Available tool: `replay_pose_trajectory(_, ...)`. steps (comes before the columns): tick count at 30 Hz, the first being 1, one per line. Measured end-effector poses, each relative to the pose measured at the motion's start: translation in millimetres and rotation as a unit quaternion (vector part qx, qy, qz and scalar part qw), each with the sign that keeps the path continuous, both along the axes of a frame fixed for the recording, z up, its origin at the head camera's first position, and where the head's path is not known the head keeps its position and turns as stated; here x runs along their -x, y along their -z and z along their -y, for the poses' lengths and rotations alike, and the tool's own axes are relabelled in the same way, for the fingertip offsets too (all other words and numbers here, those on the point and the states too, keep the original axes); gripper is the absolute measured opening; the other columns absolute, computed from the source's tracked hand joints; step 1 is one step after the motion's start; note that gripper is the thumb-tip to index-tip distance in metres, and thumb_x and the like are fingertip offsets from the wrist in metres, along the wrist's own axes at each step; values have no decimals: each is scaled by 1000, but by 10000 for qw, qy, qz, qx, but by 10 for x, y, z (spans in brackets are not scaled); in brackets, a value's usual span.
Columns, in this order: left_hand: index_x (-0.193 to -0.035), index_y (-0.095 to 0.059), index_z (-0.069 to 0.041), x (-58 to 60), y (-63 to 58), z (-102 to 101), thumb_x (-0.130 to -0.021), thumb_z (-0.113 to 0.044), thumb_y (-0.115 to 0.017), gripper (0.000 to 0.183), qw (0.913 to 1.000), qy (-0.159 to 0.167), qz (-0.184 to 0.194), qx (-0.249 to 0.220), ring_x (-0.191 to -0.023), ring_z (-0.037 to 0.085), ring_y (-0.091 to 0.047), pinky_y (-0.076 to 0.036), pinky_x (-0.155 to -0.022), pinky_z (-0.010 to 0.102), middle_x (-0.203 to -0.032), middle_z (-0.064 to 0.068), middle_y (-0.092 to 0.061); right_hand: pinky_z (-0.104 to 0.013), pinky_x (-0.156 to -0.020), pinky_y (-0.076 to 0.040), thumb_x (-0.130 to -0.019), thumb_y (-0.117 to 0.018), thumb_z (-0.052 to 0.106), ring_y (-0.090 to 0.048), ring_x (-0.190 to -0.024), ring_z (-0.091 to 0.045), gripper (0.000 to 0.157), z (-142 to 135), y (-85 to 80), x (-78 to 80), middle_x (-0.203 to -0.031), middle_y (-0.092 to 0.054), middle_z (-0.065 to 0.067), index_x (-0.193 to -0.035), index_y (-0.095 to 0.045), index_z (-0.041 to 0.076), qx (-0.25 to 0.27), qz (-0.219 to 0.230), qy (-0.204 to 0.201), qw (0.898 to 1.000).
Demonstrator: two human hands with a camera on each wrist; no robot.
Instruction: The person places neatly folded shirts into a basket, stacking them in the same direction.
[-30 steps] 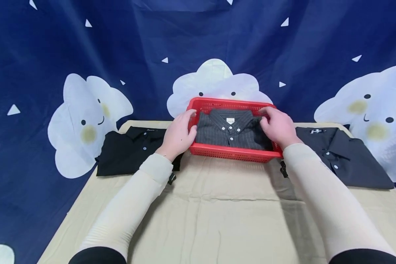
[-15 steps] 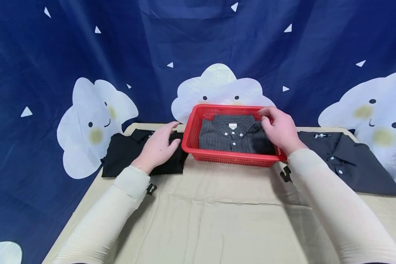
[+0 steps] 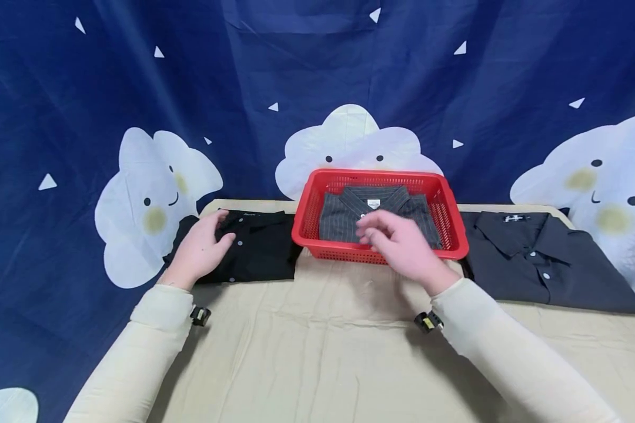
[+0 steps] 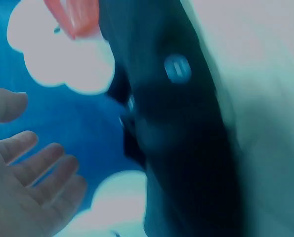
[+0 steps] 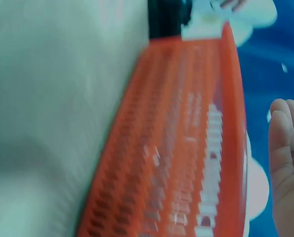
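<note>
A dark pinstriped shirt (image 3: 338, 220), folded with its collar up, lies inside a red plastic basket (image 3: 344, 252) at the back of the table. My right hand (image 3: 399, 241), fingers loosely bent and holding nothing, hovers over the basket's front rim and covers part of the shirt. To the left, my left hand (image 3: 203, 244) hangs over the left end of a folded black shirt (image 3: 261, 252). In the left wrist view its fingers (image 4: 48, 163) are spread and relaxed, apart from the black cloth (image 4: 181, 138). The basket's perforated wall (image 5: 161, 143) fills much of the right wrist view.
A folded dark grey shirt (image 3: 577, 270) lies right of the basket. Beige cloth (image 3: 317, 358) covers the table. Behind hangs a dark blue curtain (image 3: 317, 53) printed with clouds. A small black device sits at each wrist.
My left hand has let go of the basket and moved left over the black shirt. The right hand has left the basket's right end and moved left and toward me.
</note>
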State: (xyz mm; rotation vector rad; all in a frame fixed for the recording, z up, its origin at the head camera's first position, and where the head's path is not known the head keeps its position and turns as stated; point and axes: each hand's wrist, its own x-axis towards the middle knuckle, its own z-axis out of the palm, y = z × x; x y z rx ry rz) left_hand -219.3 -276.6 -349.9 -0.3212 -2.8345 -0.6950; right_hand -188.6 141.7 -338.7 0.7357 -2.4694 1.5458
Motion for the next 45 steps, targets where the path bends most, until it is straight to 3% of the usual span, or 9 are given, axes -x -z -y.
replay_pose_trajectory(4, -145, -43, 7, -10, 30, 253, -100, -21, -57, 55, 9991, -412, 111, -82, -129, 46, -46, -34, -107, 59, -137, 32, -51, -34, -80, -58, -99, -60, 6, -70, -94, -17, 20, 192, 112, -115, -103, -73, -2, -115, -71, 11, -302, 98, -503, 9982)
replay_pose_trajectory(8, -146, -36, 13, 29, 81, 481, -101, -24, -53, 60, 9955, -736, 564, -169, -130, 51, -41, -33, -107, 61, -140, 38, -44, -35, -91, -54, -98, -62, 13, -65, -103, -12, 27, 367, 246, -167, -115, -71, 2, -123, -70, 14, -982, 177, -755, 9921)
replay_pose_trajectory(14, -146, -26, 22, 80, 125, 730, -103, -29, -48, 70, 9875, -930, 1268, -49, -134, 58, -32, -28, -110, 65, -145, 46, -32, -38, -105, -46, -96, -65, 23, -57, -125, -12, 47, 663, 409, -165, -138, -61, 0, -141, -59, 11, -1435, 594, -815, 9845)
replay_pose_trajectory(20, -147, -20, 23, 146, 155, 862, -105, -36, -45, 77, 9772, -1131, 1793, -70, -135, 60, -30, -27, -111, 65, -146, 47, -27, -38, -114, -35, -98, -63, 29, -42, -140, -17, 63, 964, 506, -122, -153, -47, -5, -153, -43, 6, -1742, 949, -815, 9767)
replay_pose_trajectory(27, -146, -20, 24, 267, 249, 925, -103, -42, -46, 83, 9694, -1185, 2146, 88, -133, 60, -32, -29, -110, 64, -146, 47, -27, -39, -116, -32, -98, -59, 30, -37, -144, -24, 69, 1324, 523, 1, -158, -39, -11, -156, -34, 0, -1592, 1330, -614, 9763)
replay_pose_trajectory(32, -144, -25, 26, 397, 290, 894, -101, -41, -50, 83, 9692, -1280, 2090, 237, -132, 59, -36, -31, -110, 62, -144, 47, -32, -38, -113, -36, -97, -57, 29, -40, -140, -18, 74, 1609, 606, 140, -163, -31, -5, -160, -26, 5, -1214, 1779, -217, 9763)
replay_pose_trajectory(36, -141, -32, 25, 490, 308, 847, -99, -37, -53, 78, 9691, -1461, 1968, 267, -130, 57, -40, -34, -110, 60, -142, 44, -36, -41, -114, -36, -96, -58, 25, -33, -144, -20, 78, 1809, 684, 228, -166, -23, -4, -162, -20, 8, -745, 2041, 260, 9758)
replay_pose_trajectory(41, -142, -33, 22, 517, 350, 802, -98, -27, -55, 70, 9699, -1669, 1772, 106, -130, 55, -40, -34, -110, 59, -143, 42, -38, -45, -117, -31, -96, -60, 22, -27, -149, -25, 79, 1971, 770, 316, -165, -23, -9, -161, -19, 4, -452, 1984, 882, 9751)
replay_pose_trajectory(45, -144, -33, 20, 542, 357, 831, -99, -17, -51, 60, 9762, -1582, 1452, -306, -132, 55, -39, -32, -111, 60, -144, 41, -38, -49, -116, -32, -95, -61, 23, -28, -148, -26, 77, 2062, 758, 357, -163, -28, -9, -161, -23, 7, -148, 2173, 1111, 9697)
